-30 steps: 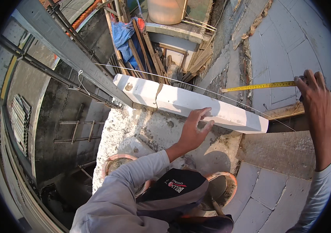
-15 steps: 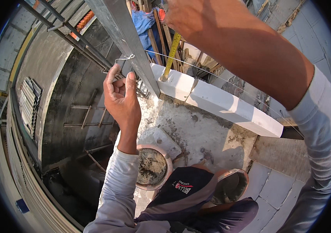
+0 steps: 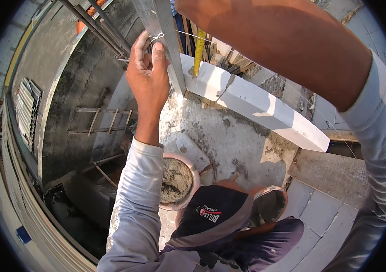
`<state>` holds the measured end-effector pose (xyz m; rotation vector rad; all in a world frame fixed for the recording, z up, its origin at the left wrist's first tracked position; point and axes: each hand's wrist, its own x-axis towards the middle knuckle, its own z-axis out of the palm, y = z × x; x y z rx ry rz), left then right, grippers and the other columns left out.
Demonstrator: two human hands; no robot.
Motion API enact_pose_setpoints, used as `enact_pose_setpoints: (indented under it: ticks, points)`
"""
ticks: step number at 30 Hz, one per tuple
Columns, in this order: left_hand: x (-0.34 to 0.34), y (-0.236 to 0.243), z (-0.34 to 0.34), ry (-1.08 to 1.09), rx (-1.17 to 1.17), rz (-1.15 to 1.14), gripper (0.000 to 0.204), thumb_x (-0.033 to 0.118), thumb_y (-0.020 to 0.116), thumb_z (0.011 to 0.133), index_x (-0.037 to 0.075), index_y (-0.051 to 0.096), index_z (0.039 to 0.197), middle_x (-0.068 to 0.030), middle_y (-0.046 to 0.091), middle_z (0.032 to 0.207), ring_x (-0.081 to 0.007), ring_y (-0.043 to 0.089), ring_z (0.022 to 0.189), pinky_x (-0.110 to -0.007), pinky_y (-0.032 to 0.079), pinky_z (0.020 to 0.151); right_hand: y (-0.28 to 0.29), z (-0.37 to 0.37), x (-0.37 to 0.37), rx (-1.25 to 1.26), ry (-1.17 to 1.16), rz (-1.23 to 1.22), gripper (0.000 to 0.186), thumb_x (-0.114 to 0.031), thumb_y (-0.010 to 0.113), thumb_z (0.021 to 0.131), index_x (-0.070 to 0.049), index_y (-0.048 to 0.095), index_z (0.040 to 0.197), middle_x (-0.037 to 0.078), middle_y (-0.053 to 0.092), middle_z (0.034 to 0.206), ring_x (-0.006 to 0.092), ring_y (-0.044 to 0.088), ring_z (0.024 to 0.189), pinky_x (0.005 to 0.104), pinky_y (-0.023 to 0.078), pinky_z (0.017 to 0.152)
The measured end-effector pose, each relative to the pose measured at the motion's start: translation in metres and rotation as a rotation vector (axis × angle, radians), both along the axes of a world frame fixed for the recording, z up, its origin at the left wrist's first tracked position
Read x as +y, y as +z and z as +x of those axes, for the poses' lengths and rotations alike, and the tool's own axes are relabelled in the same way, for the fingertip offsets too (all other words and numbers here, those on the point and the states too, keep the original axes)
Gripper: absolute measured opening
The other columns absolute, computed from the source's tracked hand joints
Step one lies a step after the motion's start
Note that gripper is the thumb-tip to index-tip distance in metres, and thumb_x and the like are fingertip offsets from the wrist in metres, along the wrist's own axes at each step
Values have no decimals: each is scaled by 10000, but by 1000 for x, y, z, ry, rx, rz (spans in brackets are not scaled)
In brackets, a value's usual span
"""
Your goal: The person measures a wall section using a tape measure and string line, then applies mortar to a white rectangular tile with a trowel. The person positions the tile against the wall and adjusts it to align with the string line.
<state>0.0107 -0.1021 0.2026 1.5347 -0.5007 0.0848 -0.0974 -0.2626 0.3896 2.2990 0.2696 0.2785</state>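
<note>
Rooftop ledge, rough mortar bed [image 3: 229, 136], white block [image 3: 256, 106] laid on it. Left hand [image 3: 148, 75]: fingers pinched on thin wire [image 3: 156, 37] against grey metal post [image 3: 168, 41]. Right hand: out of frame, grip cannot be told; yellow tape measure [image 3: 198, 52] hangs, apparently from it, beside post. Mortar pan [image 3: 177, 181] below.

Just right of the fingers [image 3: 145, 50] and running down and away from them lies a long white block [image 3: 256, 106] on rough grey mortar. Well below them sits a round pan of wet mortar [image 3: 177, 180], with a person's dark cap [image 3: 211, 217] and a second, darker pan [image 3: 269, 206] further down to the right. Below-left of the fingers a wooden ladder [image 3: 102, 121] lies against the curved concrete wall [image 3: 66, 113], and corrugated sheets [image 3: 24, 113] stand far to their left.
</note>
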Motion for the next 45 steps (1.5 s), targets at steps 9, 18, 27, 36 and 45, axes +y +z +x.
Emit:
enact_pose_setpoints:
  ticks: [9,18,27,36,45]
  points:
    - [-8,-1,9,-154,-2,-123,556,217,681,1012,-73,450,1426,-139,709,1111,-100,643,722,-257,521,625,2,13,-36,56,-93,-65,208,-195,681,927,-128,717,1121,84,683,981,249,659,958,380,534,780]
    - [11,14,13,-17,-118,387,562,198,785,938,-55,530,1369,-150,740,1100,-78,659,695,-250,542,681,-13,-5,-171,25,-370,274,194,-207,680,934,-130,721,1108,81,688,917,247,684,887,370,542,724]
    - [2,28,3,-76,3,-125,533,194,720,994,-62,507,1411,-119,718,1116,-66,616,699,-249,520,653,-16,-45,-50,-310,-410,1822,522,-409,674,973,-116,606,1400,40,707,952,108,675,768,240,471,565]
    - [-8,25,8,-9,21,19,531,274,736,992,-43,561,1381,-54,720,913,-72,629,692,-230,476,579,-104,-20,36,-75,-251,2331,732,-271,689,959,44,362,1532,253,637,1256,281,692,1064,370,594,828]
    - [-7,31,13,9,34,-1,442,240,736,991,-50,622,1304,-82,740,984,-67,607,687,-235,496,596,-148,18,53,-213,-132,1894,612,-162,642,953,-62,440,1522,275,573,1417,440,553,1314,473,451,1102]
